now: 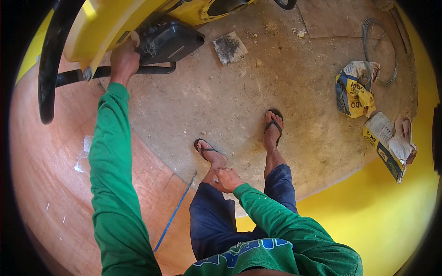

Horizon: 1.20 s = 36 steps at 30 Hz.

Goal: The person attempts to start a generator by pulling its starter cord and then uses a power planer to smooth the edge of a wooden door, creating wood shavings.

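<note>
My left hand (125, 59) reaches up to a yellow machine (99, 34) with black tubular bars. It is at the lower edge of the yellow panel, beside a black box-shaped part (172, 42). The panel and that part hide most of its fingers, so I cannot see what they touch. My right hand (227, 179) is closed in front of my left lower leg, just above the rolled trouser hem. A small pale bit shows at its fingers, too small to name.
A black bar (152, 69) juts out low from the machine. A blue rod (175, 212) lies to the left of my legs. A square dirty tile (230, 48) is on the dusty floor (221, 96). Torn bags (353, 92) and a wire coil (391, 55) lie at right.
</note>
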Each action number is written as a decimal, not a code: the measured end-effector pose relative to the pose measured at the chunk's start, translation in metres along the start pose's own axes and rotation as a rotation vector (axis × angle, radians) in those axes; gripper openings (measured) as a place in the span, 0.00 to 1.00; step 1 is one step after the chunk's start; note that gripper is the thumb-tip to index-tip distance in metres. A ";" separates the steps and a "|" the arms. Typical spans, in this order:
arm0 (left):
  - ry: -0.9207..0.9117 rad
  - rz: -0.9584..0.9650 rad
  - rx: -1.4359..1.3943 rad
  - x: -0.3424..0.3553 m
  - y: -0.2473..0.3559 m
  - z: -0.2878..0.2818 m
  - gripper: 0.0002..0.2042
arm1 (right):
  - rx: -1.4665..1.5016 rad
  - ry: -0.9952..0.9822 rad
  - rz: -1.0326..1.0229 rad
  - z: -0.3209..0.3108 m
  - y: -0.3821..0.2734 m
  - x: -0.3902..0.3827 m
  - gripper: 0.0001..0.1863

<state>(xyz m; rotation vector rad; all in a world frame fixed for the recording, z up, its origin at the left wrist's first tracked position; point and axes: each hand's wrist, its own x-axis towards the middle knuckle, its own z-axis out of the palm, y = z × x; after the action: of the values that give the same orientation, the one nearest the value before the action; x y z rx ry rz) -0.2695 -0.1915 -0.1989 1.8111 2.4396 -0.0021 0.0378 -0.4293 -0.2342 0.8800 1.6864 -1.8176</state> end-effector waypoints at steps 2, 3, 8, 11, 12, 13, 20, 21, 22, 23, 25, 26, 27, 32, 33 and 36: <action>-0.025 -0.079 -0.005 0.002 0.004 0.004 0.13 | 0.015 0.087 -0.035 0.003 0.004 0.000 0.24; -0.056 -0.154 -0.112 0.003 0.005 0.005 0.14 | 0.028 0.172 -0.066 0.004 0.005 0.000 0.23; -0.109 -0.306 -0.231 0.007 0.004 0.013 0.15 | 0.047 0.137 -0.055 -0.005 0.003 -0.001 0.22; -0.121 -0.331 -0.141 0.007 0.001 0.019 0.16 | 0.063 0.128 -0.072 -0.013 0.002 -0.001 0.22; -0.137 -0.347 -0.150 0.006 -0.002 0.022 0.16 | 0.085 0.110 -0.066 -0.016 0.002 0.000 0.22; -0.146 -0.360 -0.164 0.010 0.000 0.018 0.17 | 0.083 0.113 -0.073 -0.021 0.001 -0.002 0.22; -0.241 -0.472 -0.276 0.014 0.004 0.012 0.17 | 0.115 0.120 -0.075 -0.040 -0.001 -0.006 0.20; -0.135 -0.536 -0.442 0.015 0.005 0.015 0.17 | 0.124 0.137 -0.090 -0.040 0.000 -0.005 0.20; -0.028 -0.597 -0.608 0.016 0.005 0.019 0.19 | 0.127 0.135 -0.092 -0.040 0.002 -0.004 0.20; -0.029 -0.597 -0.605 0.018 0.004 0.022 0.19 | 0.143 0.133 -0.100 -0.040 0.004 -0.003 0.20; -0.029 -0.627 -0.685 0.022 -0.001 0.026 0.22 | 0.163 0.129 -0.109 -0.039 0.007 0.000 0.20; -0.028 -0.627 -0.677 0.023 -0.008 0.031 0.22 | 0.175 0.122 -0.107 -0.039 0.007 0.000 0.20; -0.003 -0.632 -0.657 0.025 -0.014 0.037 0.22 | 0.187 0.115 -0.105 -0.038 0.006 0.000 0.21; 0.183 -0.715 -0.783 0.024 -0.037 0.065 0.11 | 0.204 0.139 -0.119 -0.047 0.003 -0.002 0.21; 0.167 -0.711 -0.712 0.025 -0.046 0.064 0.10 | 0.210 0.126 -0.121 -0.048 0.000 -0.003 0.21; 0.076 -0.757 -0.791 0.027 -0.052 0.057 0.10 | 0.256 0.136 -0.145 -0.048 0.000 -0.003 0.21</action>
<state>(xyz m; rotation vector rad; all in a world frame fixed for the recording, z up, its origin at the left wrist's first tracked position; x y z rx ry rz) -0.3225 -0.1849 -0.2606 0.5478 2.4663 0.8318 0.0455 -0.3820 -0.2328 1.0302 1.6604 -2.1504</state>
